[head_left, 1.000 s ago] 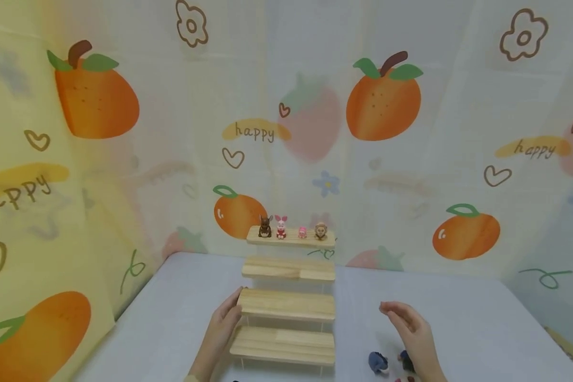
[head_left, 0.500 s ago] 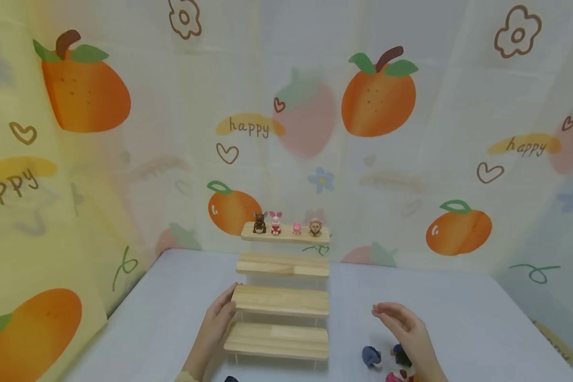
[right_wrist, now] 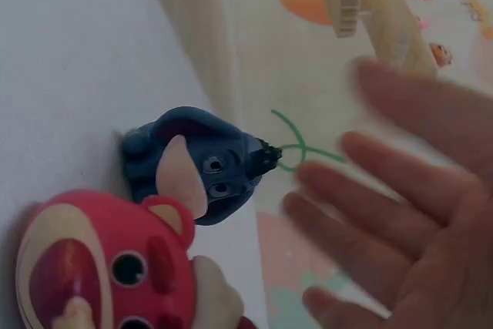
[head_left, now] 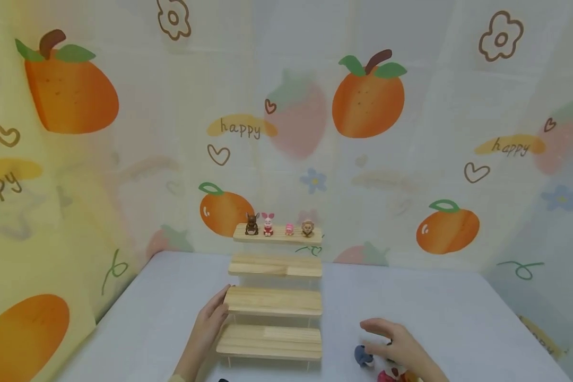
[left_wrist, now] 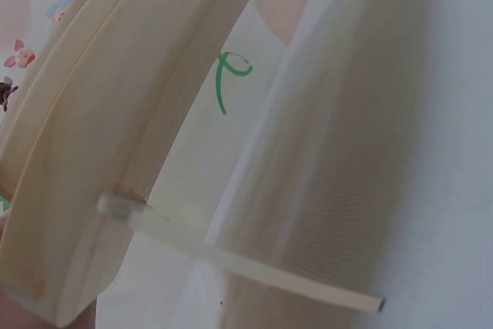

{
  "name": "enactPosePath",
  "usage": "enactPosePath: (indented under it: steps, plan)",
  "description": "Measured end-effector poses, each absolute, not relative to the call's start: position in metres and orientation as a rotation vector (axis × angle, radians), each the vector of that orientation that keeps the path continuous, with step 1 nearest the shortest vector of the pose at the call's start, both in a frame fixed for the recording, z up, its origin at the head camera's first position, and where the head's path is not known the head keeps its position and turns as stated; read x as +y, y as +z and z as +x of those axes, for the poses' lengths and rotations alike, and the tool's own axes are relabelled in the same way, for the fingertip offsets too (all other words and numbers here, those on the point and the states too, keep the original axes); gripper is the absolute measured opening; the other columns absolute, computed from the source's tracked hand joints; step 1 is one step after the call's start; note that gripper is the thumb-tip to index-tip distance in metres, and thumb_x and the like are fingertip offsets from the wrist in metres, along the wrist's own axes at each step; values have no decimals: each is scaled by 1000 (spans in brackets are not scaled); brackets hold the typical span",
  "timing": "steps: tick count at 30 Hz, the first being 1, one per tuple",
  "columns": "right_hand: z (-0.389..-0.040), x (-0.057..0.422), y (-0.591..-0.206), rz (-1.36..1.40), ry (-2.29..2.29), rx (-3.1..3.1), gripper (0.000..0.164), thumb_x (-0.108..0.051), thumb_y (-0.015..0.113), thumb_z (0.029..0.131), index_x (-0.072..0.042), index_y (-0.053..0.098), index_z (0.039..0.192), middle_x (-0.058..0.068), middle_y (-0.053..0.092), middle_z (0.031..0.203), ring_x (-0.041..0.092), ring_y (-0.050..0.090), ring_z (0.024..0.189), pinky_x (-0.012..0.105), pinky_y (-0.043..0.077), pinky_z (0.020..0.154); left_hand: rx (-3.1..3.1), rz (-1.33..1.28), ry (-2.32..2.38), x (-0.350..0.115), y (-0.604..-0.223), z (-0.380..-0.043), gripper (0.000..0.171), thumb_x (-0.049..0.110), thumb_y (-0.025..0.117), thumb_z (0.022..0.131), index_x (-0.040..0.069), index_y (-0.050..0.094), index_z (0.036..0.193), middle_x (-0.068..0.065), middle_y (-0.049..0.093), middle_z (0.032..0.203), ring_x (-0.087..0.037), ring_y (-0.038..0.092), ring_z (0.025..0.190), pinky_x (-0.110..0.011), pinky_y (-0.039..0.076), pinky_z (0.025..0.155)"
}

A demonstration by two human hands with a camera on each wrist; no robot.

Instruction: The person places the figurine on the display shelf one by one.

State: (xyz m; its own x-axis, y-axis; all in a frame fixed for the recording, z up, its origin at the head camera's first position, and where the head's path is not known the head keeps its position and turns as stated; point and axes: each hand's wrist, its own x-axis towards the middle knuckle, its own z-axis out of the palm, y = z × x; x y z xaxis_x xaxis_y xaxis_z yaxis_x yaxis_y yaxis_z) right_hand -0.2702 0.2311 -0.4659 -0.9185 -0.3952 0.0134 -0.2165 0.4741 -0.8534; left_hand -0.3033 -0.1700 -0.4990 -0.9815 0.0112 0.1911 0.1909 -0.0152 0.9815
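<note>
A stepped wooden display rack (head_left: 273, 301) stands mid-view, its boards on thin clear legs. My left hand (head_left: 209, 321) holds the left end of its second-lowest board, thumb at the front edge and fingers behind. In the left wrist view, the underside of a board (left_wrist: 92, 136) and one leg (left_wrist: 254, 267) fill much of the picture. With fingers spread and holding nothing, my right hand (head_left: 396, 345) hovers over figurines right of the rack. Nearest to it are a blue donkey figurine (right_wrist: 204, 163) and a pinkish-red bear figurine (right_wrist: 115, 260); a pale shape (right_wrist: 216, 290) behind the bear is unclear.
On the top board sit a brown kangaroo-like figurine (head_left: 252, 225), a pink piglet figurine (head_left: 268, 225), a tiny pink figurine (head_left: 289, 229) and a tan, maned figurine (head_left: 307, 228). Fruit-printed curtains (head_left: 286, 106) surround the white table (head_left: 172, 286). A dark object (head_left: 223, 380) touches the bottom edge.
My right hand has dropped toward the figurines, and its thumb and fingers have spread apart. The left hand stays on the rack. The head view has turned slightly to the right.
</note>
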Motion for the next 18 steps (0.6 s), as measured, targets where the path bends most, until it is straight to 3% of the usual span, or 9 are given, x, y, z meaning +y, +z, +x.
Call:
enactPosePath:
  steps: [3, 5, 11, 18]
  plan:
    - [-268, 228, -464, -432, -1237, 2521, 45, -16, 67, 79, 1, 54, 118, 16, 55, 106, 22, 52, 52, 35, 49, 48, -2099, -245, -2154, -173, -498, -301, 46, 11, 41, 93, -5, 30, 135, -18, 26, 140, -31, 24, 127, -48, 22, 101]
    - [-266, 224, -463, -353, -1144, 2538, 44, -11, 69, 76, 0, 56, 117, 13, 55, 105, 17, 42, 46, 31, 43, 43, -2085, -267, -2171, -173, -498, -300, 46, 9, 41, 93, -6, 29, 135, -19, 26, 140, -32, 23, 127, -49, 21, 101]
    - [-268, 211, -466, -163, -903, 2632, 35, -1, 69, 71, -6, 63, 106, 8, 56, 100, 23, 45, 80, 44, 46, 72, -2060, -248, -2185, -172, -499, -299, 47, 9, 42, 92, -6, 31, 135, -18, 29, 139, -28, 26, 127, -42, 23, 101]
    - [-274, 215, -472, -375, -980, 2568, 30, 10, 60, 70, 3, 63, 99, 18, 61, 98, 39, 52, 97, 54, 43, 79, -2094, -235, -2155, -172, -497, -301, 48, 14, 42, 93, -6, 30, 135, -18, 28, 140, -31, 25, 127, -48, 24, 100]
